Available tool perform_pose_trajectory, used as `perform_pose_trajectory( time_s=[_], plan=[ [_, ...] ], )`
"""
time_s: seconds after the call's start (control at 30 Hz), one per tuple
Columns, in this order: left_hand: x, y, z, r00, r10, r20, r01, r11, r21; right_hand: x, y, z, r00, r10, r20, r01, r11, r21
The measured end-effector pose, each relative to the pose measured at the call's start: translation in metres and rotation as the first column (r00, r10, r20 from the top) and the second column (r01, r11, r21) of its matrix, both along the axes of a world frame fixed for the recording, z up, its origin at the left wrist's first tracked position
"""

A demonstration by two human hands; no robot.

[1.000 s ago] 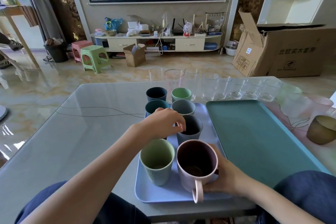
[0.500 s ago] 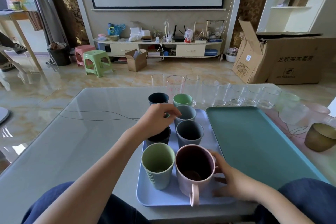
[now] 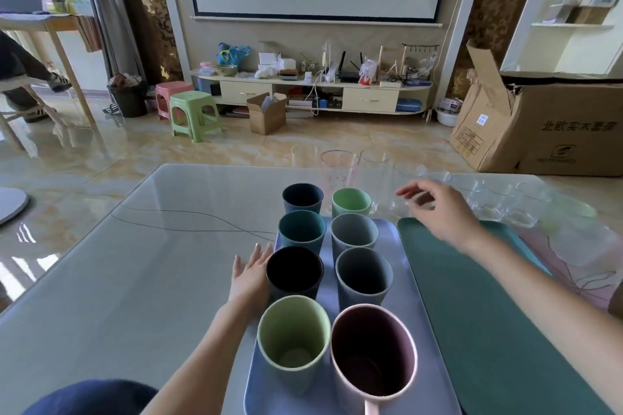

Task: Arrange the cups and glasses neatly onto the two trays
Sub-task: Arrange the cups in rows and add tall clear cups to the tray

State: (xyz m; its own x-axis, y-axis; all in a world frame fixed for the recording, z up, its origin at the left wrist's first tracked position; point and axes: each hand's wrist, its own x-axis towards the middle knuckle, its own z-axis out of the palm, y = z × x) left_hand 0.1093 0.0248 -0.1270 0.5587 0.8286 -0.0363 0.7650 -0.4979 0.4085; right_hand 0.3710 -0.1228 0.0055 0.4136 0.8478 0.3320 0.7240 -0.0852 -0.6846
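Several coloured cups stand in two rows on the light blue tray [image 3: 409, 283], with a pink mug [image 3: 374, 357] nearest me. Just beyond the tray's far edge stand a dark blue cup [image 3: 302, 198] and a light green cup [image 3: 350, 202]. My left hand [image 3: 251, 274] lies flat with straight fingers against the side of the black cup [image 3: 294, 273]. My right hand [image 3: 438, 209] hovers with loose fingers over the far end of the bare green tray [image 3: 488, 313], close to a row of clear glasses [image 3: 338, 168] along the table's far edge.
The grey glass-topped table [image 3: 141, 263] stretches to the left. More clear and frosted glasses [image 3: 519, 209] stand at the far right. Beyond the table are plastic stools [image 3: 194, 113], a TV cabinet and a large cardboard box [image 3: 556, 121].
My left hand has come off the cups' rims and now lies flat beside the black cup. My right hand has left the pink mug and moved up toward the clear glasses.
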Motion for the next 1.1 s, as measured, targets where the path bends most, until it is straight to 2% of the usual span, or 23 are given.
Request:
perform_pose_trajectory(
  time_s=[0.1,0.2,0.33,0.43,0.57,0.67,0.83,1.1],
  plan=[
    [-0.002,0.007,-0.015,0.998,-0.003,-0.061,0.009,0.994,0.108,0.006,0.059,0.022,0.992,0.024,0.125,-0.022,1.000,-0.019],
    [-0.002,0.012,-0.024,1.000,0.008,-0.017,-0.006,0.991,0.136,0.002,0.118,0.032,0.953,0.092,0.287,-0.043,0.984,-0.174],
    [-0.004,0.012,-0.029,1.000,0.011,-0.007,-0.010,0.989,0.149,-0.007,0.171,0.020,0.870,0.173,0.461,0.058,0.894,-0.444],
    [-0.003,0.011,-0.023,1.000,-0.002,-0.019,0.004,0.992,0.125,-0.012,0.186,0.009,0.832,0.163,0.530,0.153,0.851,-0.503],
    [-0.001,0.010,-0.021,1.000,0.002,0.017,-0.004,0.996,0.087,-0.016,0.188,0.007,0.782,0.069,0.620,0.273,0.856,-0.439],
    [-0.002,0.010,-0.021,1.000,-0.001,0.020,-0.001,0.996,0.088,-0.013,0.185,0.007,0.751,0.031,0.660,0.295,0.878,-0.377],
    [-0.002,0.008,-0.021,1.000,-0.004,0.012,0.003,0.994,0.107,-0.012,0.167,0.031,0.760,-0.007,0.650,0.240,0.932,-0.271],
    [-0.003,0.007,-0.023,1.000,-0.006,0.003,0.006,0.988,0.157,-0.011,0.089,0.131,0.807,-0.074,0.586,0.105,0.994,-0.018]
  ],
)
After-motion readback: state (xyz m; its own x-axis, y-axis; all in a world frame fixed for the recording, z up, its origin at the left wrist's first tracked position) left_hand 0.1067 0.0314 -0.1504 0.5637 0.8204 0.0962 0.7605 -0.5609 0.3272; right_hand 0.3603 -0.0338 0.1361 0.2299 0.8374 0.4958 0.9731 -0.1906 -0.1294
